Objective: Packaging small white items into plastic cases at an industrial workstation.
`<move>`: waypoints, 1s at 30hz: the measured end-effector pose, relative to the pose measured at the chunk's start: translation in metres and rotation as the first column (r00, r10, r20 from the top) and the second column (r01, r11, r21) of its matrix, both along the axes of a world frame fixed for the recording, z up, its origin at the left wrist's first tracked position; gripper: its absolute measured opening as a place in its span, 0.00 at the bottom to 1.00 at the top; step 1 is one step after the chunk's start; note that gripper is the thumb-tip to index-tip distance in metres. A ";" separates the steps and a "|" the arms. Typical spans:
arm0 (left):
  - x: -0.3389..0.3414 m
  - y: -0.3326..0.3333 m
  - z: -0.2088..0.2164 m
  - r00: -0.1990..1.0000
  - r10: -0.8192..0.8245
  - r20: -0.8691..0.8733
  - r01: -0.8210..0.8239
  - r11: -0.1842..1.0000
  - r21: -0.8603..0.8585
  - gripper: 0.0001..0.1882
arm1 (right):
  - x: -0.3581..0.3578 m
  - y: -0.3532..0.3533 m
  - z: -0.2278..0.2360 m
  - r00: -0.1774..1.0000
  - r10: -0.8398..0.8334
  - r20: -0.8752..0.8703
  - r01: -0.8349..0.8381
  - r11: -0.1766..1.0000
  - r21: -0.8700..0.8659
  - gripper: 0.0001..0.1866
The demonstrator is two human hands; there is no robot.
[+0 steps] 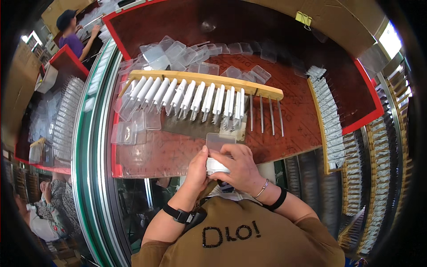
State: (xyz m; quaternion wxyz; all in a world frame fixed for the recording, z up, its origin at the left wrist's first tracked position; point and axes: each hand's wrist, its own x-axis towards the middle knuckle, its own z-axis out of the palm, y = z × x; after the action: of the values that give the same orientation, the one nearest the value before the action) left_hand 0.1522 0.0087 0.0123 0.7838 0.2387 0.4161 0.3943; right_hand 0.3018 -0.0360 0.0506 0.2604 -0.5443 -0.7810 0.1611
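Note:
Close in front of my body, both hands hold a small clear plastic box (217,166) with something white inside. Its transparent lid (220,139) stands raised at the far side. My left hand (197,171) grips the box's left side, thumb along the edge. My right hand (240,168) curls over the right side, with fingers and thumb on the white contents. Beyond them a wooden bar (267,91) carries metal rods, many with white rolled pieces (193,99) on them. Several rods (261,116) at its right end are bare.
Loose clear boxes (162,55) lie heaped behind the bar, others (126,132) at the left on the red table (187,155). Another loaded rack (327,115) leans at the right. A conveyor (91,129) runs along the left; beyond it a person (73,38) works.

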 end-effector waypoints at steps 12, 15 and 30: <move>-0.105 -0.007 -0.001 0.986 0.077 0.151 -0.035 0.963 -0.267 0.40 | -0.071 0.028 -0.024 0.909 0.413 -0.050 -0.376 0.867 0.326 0.21; -0.118 -0.026 0.006 0.987 0.132 0.091 -0.126 0.990 -0.068 0.26 | -0.085 0.032 -0.016 0.906 0.303 -0.295 -0.296 0.953 0.068 0.22; -0.158 -0.030 0.002 0.953 0.206 -0.223 -0.101 0.908 0.407 0.16 | -0.127 0.053 -0.009 0.925 0.338 -0.175 -0.316 0.938 0.139 0.14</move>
State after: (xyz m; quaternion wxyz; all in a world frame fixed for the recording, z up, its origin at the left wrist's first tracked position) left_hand -0.0054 -0.0213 0.0142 0.6249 0.4062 0.4463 0.4952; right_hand 0.1749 0.0166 0.0420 0.3346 -0.3728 -0.8389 0.2127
